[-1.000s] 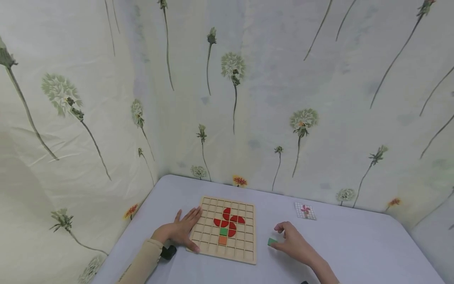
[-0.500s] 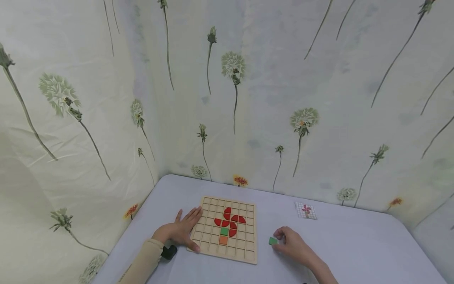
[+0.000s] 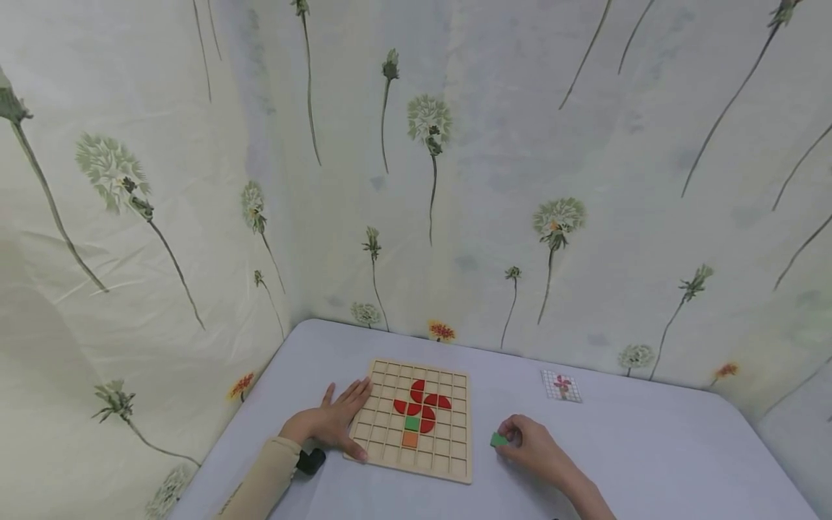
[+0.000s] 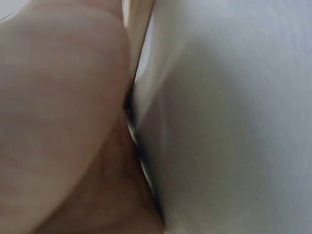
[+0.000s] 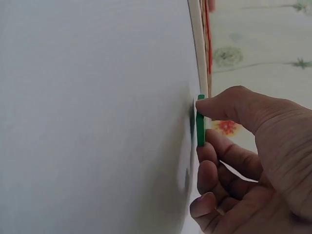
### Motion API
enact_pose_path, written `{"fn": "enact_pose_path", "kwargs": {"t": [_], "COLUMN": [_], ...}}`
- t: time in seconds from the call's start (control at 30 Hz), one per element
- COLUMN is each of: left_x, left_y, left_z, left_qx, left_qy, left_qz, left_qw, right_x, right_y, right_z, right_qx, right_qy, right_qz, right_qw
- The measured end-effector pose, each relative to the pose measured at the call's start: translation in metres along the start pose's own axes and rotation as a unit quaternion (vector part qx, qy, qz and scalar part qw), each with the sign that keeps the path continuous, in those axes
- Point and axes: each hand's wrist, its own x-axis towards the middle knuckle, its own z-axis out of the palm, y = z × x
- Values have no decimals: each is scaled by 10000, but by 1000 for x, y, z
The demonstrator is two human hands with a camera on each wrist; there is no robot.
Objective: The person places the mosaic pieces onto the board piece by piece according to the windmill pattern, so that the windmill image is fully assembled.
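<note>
A green square tile [image 3: 497, 440] is pinched by my right hand [image 3: 533, 448], just right of the wooden grid board [image 3: 448, 451]. In the right wrist view, thumb and forefinger grip this green tile [image 5: 200, 126] by opposite edges, close over the tabletop, other fingers curled below. My left hand [image 3: 331, 422] rests spread on the board's left edge, thumb near the front corner. Red quarter-round pieces [image 3: 427, 419] form a pinwheel on the board. Below them lie another green tile [image 3: 412, 423] and an orange tile [image 3: 410, 439]. The left wrist view is mostly filled by skin [image 4: 63, 107].
A small printed card [image 3: 562, 386] with a pinwheel picture on a grid lies behind my right hand. White cloth [image 3: 650, 455] covers the table. Behind it hangs a curtain [image 3: 481, 180] with dandelion prints.
My right thumb and forefinger have closed on the green tile, which now tilts a little differently and has shifted slightly left since half a second ago. The left hand and board stay put.
</note>
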Motion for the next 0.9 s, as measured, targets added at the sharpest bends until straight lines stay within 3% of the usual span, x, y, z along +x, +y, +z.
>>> {"fn": "enact_pose_path", "kwargs": {"t": [0.23,0.57,0.9], "left_x": [-2,-1,2], "left_y": [2,2,0], "left_z": [-3,-1,0], "left_qx": [-44,-121,23], "left_qy": [12,6,45], "left_qz": [-9,12,28], "left_qw": [10000,9999,10000], "right_x": [1,0,-4], "right_y": [-27,-75,-111], "right_z": [9,44,69], "right_qx": [260,212,125], "right_qy": [-115,-785,-1090], "right_qz": [-172,-1491,-1896], "right_qw": [9994,9855,9757]}}
